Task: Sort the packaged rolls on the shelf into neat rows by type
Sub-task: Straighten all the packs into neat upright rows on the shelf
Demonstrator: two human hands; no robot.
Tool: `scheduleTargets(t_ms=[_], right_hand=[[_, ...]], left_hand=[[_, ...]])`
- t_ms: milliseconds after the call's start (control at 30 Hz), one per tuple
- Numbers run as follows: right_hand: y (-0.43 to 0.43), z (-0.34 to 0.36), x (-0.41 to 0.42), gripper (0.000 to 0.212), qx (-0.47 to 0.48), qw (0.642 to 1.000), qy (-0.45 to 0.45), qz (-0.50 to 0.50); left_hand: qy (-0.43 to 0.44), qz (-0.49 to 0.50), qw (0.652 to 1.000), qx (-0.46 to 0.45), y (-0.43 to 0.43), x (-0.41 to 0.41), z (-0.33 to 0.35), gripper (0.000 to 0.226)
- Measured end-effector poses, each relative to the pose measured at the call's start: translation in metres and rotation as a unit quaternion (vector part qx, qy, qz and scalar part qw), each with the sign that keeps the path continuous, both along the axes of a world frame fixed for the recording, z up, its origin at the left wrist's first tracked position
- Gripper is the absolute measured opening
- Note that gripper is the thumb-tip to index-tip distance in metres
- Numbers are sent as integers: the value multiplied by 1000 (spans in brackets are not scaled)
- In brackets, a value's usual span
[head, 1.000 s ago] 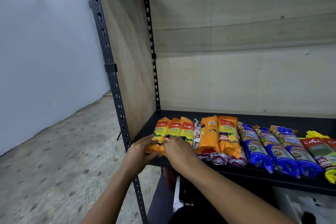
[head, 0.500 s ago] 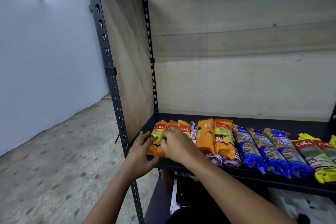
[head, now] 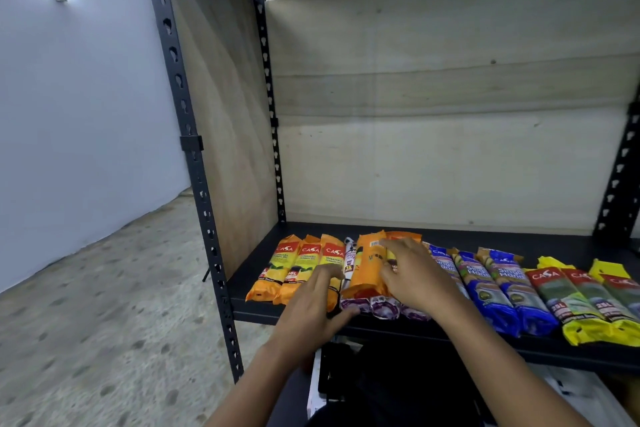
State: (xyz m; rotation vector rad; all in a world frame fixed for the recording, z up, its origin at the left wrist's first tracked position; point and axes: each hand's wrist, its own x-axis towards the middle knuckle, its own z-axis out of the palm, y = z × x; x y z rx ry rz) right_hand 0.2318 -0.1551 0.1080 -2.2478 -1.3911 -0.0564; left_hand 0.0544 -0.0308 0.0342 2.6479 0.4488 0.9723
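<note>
Three orange-yellow Casa rolls [head: 298, 267] lie side by side at the left end of the black shelf [head: 519, 239], long axes running front to back. Just right of them we see a thin white roll [head: 349, 258], then two taller orange packs [head: 369, 263] lying on top of purple-patterned rolls [head: 384, 307] whose ends poke out at the shelf's front edge. Further right we count three blue rolls [head: 485, 284], touching one another, then red-and-green Casa rolls [head: 568, 302] with yellow ends by the right end of the shelf.

Our left hand [head: 311, 312] sits at the front edge, fingers [head: 329, 276] loosely spread and resting across the third orange-yellow roll and the lower end of the white one; nothing is clasped. Our right hand [head: 412, 277] lies palm down over the right orange pack, fingers [head: 394, 246] spread and slightly curled, the thumb against the left orange pack; we cannot tell if it actually grips a pack or only presses on it.

Plywood panels [head: 433, 97] close the shelf's back and left side. Perforated black uprights [head: 187, 135] frame it. Speckled concrete floor [head: 86, 322] and a white wall [head: 69, 114] show at left.
</note>
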Motion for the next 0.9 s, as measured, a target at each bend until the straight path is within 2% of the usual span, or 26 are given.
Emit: scheduleTargets(t_ms=[100,167,233,433,533,700,900], right_hand=[[-13,-6,7,63,-78,996,39,17],[-17,-11,9,64,-101,993,47,27],[-19,-14,9,63,-103,993,50,26],[-22,-21,7,61,-89,995,28,32],[-21,-27,11,68,-100,994,6,31],[-19,-36,20,54,-31,999,-13,22],[-20,-36,16,48,3,999,-27,23]], left_hand=[[-59,-31,998,-13,-8,11,-7,36],[-65,-30,997,24,-9,19,-10,19],[-57,-32,996,54,-8,24,-10,11],[-42,-42,998,34,-10,28,-9,33],[-57,-40,997,14,-10,32,-9,34],[-76,-63,994,-45,-7,35,-6,42],[-55,-52,997,-7,-6,41,2,38]])
